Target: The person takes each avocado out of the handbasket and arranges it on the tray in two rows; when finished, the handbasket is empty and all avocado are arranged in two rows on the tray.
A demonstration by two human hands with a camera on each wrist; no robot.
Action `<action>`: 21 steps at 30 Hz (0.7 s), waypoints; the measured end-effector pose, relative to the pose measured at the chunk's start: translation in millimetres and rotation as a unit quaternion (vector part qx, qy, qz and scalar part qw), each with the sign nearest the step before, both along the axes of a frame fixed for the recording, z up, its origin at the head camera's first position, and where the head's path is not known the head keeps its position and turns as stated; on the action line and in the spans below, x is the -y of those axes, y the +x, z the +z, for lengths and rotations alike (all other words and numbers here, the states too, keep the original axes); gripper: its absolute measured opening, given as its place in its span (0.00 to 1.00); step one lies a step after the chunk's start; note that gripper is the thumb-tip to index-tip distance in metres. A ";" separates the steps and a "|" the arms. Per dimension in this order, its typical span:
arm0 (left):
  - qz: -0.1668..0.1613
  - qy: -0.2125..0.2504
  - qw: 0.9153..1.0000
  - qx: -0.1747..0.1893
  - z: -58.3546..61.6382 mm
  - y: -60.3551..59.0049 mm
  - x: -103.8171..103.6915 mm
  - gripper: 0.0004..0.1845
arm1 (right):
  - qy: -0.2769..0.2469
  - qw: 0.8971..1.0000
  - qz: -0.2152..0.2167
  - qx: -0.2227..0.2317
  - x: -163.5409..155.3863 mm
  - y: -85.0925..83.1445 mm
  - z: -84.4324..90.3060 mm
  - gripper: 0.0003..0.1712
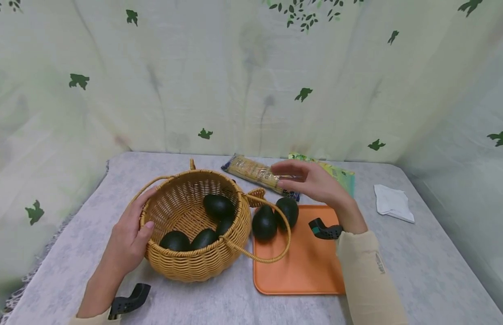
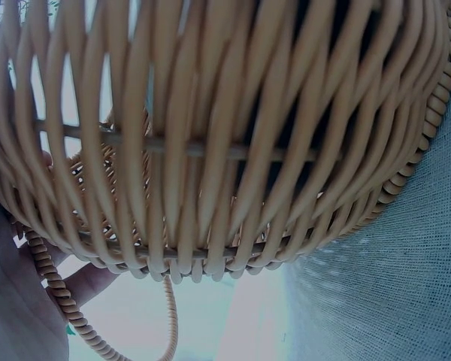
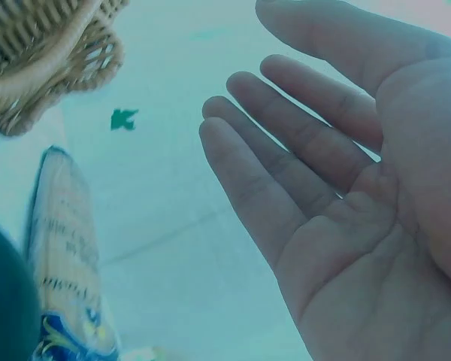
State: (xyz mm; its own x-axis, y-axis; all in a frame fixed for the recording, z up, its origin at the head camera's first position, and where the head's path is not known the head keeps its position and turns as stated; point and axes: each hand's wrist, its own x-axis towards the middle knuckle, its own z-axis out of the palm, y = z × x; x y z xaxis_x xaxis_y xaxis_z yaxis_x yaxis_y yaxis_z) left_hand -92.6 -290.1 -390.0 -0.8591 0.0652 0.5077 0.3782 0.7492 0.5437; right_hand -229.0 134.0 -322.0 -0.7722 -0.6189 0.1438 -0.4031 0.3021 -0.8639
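My left hand (image 1: 127, 241) grips the left rim of a wicker basket (image 1: 190, 266), its thumb over the edge. Several dark green avocados (image 1: 218, 206) lie inside the basket. Dark shapes show through its weave in the left wrist view. Two more avocados (image 1: 264, 223) sit side by side at the back left of an orange tray (image 1: 304, 268), one partly behind the basket's looped handle (image 1: 289, 230). My right hand (image 1: 318, 183) is raised above the tray's back edge, holding nothing. In the right wrist view its fingers (image 3: 308, 135) are extended and the palm shows.
Behind the avocados lies a long packet of pale dried noodles (image 1: 251, 171). A green and yellow packet (image 1: 345, 178) is partly hidden by my right hand. To the right rests a white packet (image 1: 391, 203). Patterned cloth walls (image 1: 243, 90) border the table's back and sides.
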 end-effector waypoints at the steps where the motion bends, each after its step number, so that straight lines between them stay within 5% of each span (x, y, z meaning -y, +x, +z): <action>1: 0.000 0.000 1.000 0.000 0.1 0.0 0.0 0.36 | 0.001 1.000 0.004 -0.006 2.2 -0.1 2.7 0.26; 21: -0.005 0.009 1.000 -0.008 -1.1 -1.6 0.6 0.35 | 0.024 0.995 0.061 -0.068 49.0 1.3 38.0 0.27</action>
State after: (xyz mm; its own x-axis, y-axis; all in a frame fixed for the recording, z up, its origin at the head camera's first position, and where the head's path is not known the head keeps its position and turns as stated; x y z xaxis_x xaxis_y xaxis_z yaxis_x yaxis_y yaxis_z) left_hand -94.2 -290.8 -391.0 -0.8501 0.0654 0.5225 0.3949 0.7357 0.5503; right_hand -227.7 85.1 -284.0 -0.6656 -0.7163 0.2096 -0.5519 0.2833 -0.7843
